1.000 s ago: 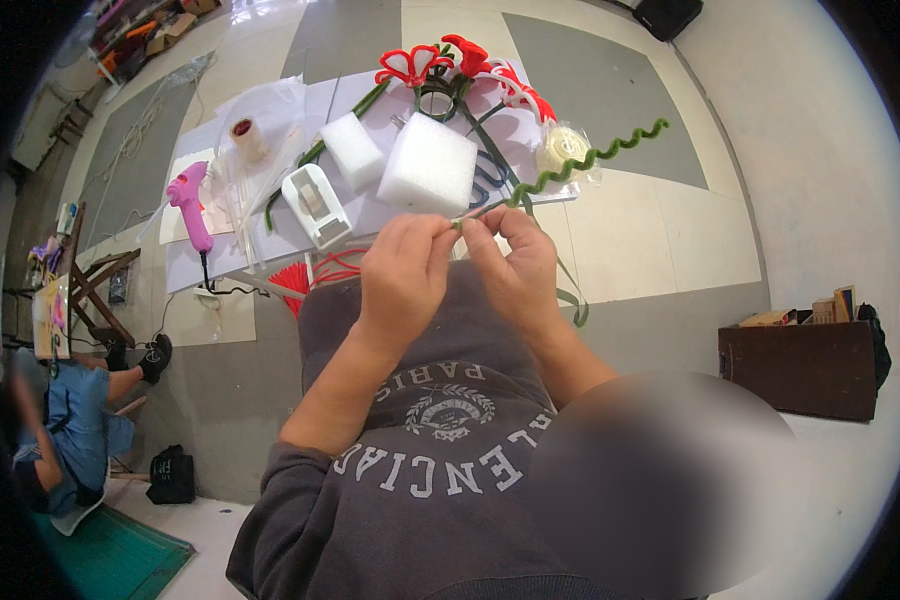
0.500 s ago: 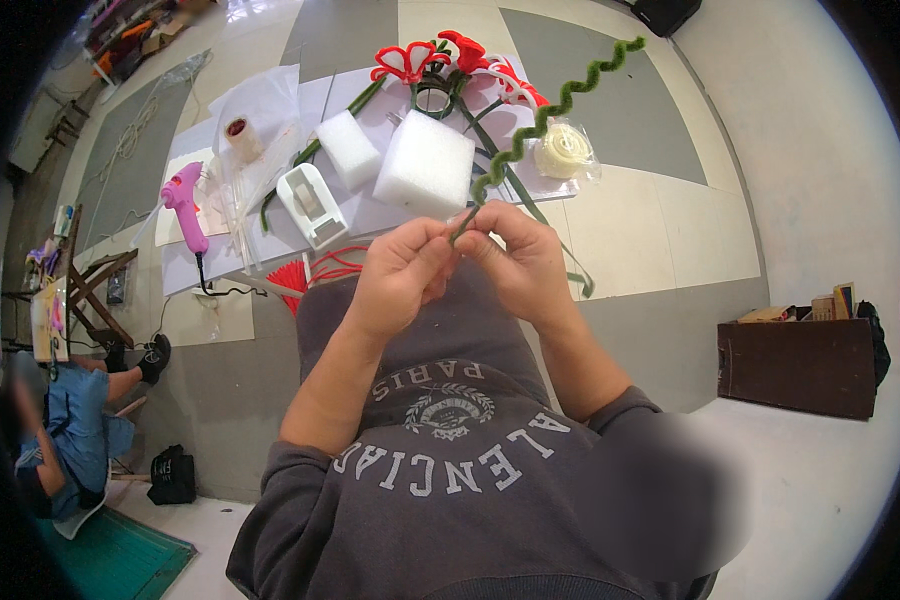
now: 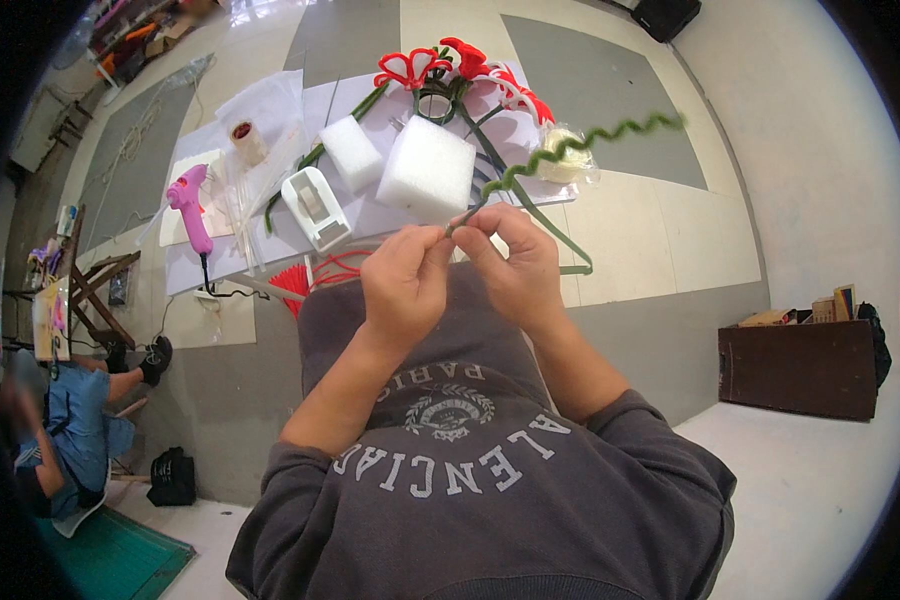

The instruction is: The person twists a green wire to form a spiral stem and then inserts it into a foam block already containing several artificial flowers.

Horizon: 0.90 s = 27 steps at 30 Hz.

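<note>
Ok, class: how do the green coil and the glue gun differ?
The coil is green; the glue gun is pink. The coil is a thin, wavy spiral, the glue gun a bulky tool with a handle. The coil juts from the fingers; the glue gun lies on the table.

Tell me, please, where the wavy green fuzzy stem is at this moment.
In the head view, the stem extends from between the bare left hand and bare right hand toward the upper right, crossing in front of the plastic-wrapped round cream roll.
</note>
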Each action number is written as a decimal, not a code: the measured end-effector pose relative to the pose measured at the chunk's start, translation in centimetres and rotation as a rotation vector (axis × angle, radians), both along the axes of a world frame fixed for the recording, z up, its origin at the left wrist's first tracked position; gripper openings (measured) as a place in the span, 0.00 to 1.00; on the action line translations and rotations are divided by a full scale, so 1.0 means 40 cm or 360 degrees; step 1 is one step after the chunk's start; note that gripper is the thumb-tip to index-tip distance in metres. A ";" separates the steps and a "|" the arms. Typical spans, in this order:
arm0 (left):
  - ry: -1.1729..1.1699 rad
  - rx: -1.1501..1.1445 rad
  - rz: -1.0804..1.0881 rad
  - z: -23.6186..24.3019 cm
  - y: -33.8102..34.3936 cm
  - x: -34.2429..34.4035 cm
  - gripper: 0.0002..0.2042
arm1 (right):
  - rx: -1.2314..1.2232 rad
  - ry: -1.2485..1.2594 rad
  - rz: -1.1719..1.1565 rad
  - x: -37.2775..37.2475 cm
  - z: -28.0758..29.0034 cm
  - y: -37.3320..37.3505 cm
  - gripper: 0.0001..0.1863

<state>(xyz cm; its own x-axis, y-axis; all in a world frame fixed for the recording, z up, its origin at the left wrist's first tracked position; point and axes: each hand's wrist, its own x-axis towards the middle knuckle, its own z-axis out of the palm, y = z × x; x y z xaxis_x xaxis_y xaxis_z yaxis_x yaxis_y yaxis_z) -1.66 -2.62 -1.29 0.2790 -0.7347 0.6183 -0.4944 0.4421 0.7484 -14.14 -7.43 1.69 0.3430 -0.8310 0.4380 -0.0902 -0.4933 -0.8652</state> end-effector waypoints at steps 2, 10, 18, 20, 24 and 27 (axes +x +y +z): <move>0.0306 0.0239 -0.0220 0.014 0.012 0.002 0.04 | 0.0074 -0.0057 0.0103 -0.008 0.004 -0.006 0.06; 0.1632 0.0762 -0.1114 0.026 0.013 0.031 0.07 | 0.0095 0.0029 0.0360 -0.026 0.025 -0.026 0.05; 0.0164 0.0076 -0.0107 0.021 0.002 -0.011 0.04 | -0.0233 0.0144 -0.0167 -0.003 -0.002 -0.008 0.05; -0.0005 -0.0086 0.0006 0.011 -0.004 -0.009 0.05 | -0.0155 0.0124 -0.0201 0.005 -0.003 0.004 0.06; 0.0233 0.0095 -0.0077 0.006 0.011 -0.008 0.03 | 0.0182 -0.0043 0.0093 -0.004 0.001 0.001 0.05; 0.1006 0.0583 -0.0448 0.022 0.026 0.001 0.04 | 0.0367 -0.0090 0.0305 -0.015 0.025 -0.004 0.05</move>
<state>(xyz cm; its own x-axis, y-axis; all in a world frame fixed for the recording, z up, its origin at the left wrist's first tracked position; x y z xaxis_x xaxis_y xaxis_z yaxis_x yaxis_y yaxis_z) -1.64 -1.56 -0.40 0.2701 -0.9567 0.1088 0.1685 0.1583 0.9729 -14.74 -7.58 2.69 0.4836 -0.8331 0.2684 0.0370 -0.2868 -0.9573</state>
